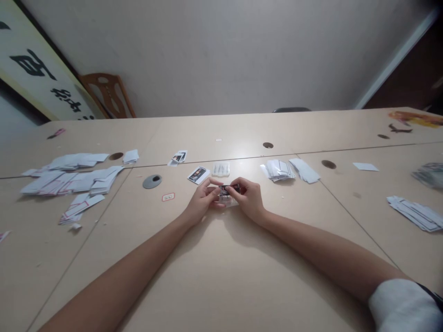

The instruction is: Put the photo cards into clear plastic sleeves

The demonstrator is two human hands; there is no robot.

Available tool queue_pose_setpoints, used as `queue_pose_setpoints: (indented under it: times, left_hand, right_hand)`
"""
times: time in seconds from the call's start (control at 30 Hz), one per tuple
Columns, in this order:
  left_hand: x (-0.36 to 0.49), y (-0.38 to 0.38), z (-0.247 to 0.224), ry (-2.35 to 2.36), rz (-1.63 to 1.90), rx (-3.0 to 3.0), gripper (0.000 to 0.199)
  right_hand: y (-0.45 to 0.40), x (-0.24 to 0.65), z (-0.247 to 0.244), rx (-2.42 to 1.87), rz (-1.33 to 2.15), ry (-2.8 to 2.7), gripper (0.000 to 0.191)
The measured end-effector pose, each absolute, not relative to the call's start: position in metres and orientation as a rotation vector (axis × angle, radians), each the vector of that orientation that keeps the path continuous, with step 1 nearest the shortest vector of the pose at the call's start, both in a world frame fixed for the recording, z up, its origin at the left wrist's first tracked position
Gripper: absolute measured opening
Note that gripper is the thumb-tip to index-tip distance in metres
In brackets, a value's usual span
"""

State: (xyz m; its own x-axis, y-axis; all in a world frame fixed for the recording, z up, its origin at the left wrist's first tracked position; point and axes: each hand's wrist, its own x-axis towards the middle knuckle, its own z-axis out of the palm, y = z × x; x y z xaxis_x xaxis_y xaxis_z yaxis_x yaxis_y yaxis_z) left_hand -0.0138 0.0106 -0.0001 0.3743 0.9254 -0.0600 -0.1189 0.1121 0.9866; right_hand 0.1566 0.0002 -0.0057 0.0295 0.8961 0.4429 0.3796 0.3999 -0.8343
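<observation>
Both my hands meet over the middle of the table, close to its centre seam. Between them is a small dark photo card point(226, 189), with a clear plastic sleeve point(229, 201) showing at its lower edge. Fingers and thumb of my left hand point(203, 199) grip the left side. My right hand point(249, 197) pinches the right side, its thumb over the card's face. How far the card sits inside the sleeve I cannot tell. Just beyond my fingers lies a clear plastic pack point(221, 169), and left of it a small pile of photo cards point(198, 175).
More photo cards point(178, 158) lie farther back. White paper stacks spread at left point(74, 180), with white packets right of centre point(279, 170) and at far right point(415, 213). A grey grommet cap point(152, 181), a red-bordered label point(168, 197) and a pink-handled cutter point(56, 133) are on the table.
</observation>
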Motion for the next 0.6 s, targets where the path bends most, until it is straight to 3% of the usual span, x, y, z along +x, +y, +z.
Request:
queue_pose_setpoints:
  times: [0.6]
  left_hand:
    - [-0.0128,0.011,-0.0008,0.857,0.931,1.169,0.045]
  right_hand:
    - [0.0006,0.157,-0.006,-1.191,0.566,-1.562,0.014]
